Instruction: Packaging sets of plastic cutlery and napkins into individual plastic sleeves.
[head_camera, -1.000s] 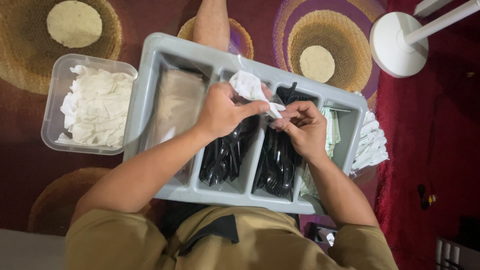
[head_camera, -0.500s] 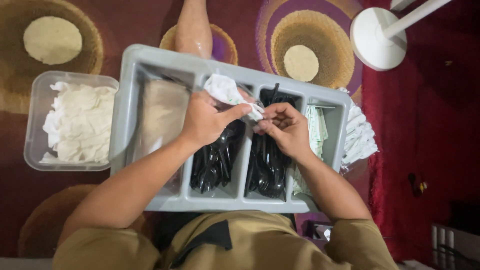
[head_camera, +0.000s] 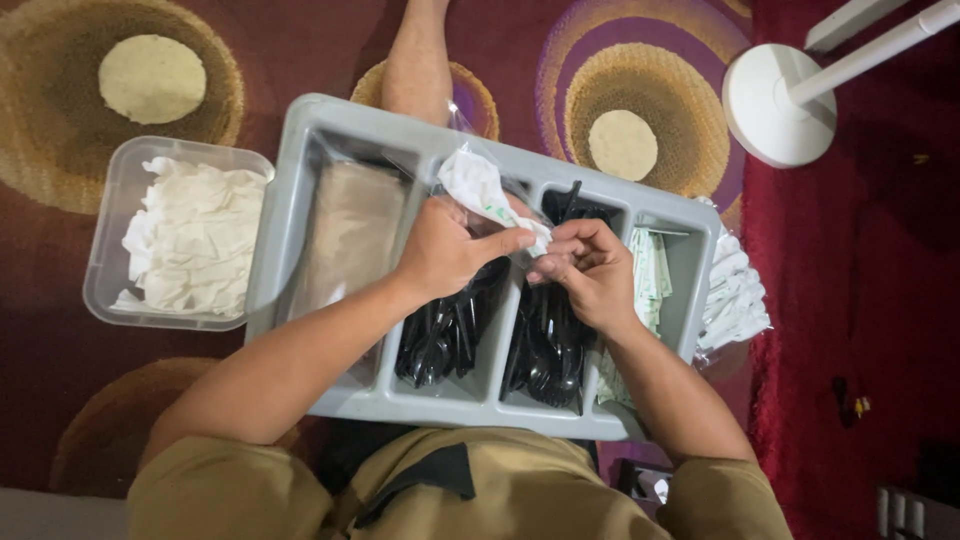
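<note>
Both hands, left (head_camera: 445, 250) and right (head_camera: 590, 270), pinch a napkin (head_camera: 478, 185) (clear-bagged); it could slip into the tray (head_camera: 300, 170) at 6 o'clock.

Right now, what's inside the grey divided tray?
The grey tray holds clear bags in its left compartment, black plastic cutlery in the two middle ones, and white-and-green packets at the right. The left hand and right hand cover the middle compartments' far ends.

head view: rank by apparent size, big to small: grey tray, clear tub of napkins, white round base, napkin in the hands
1. Grey tray, clearly largest.
2. Clear tub of napkins.
3. White round base, partly cut off by the pole.
4. Napkin, held by the left hand and right hand; it sits nearer the camera, yet looks smallest.
</note>
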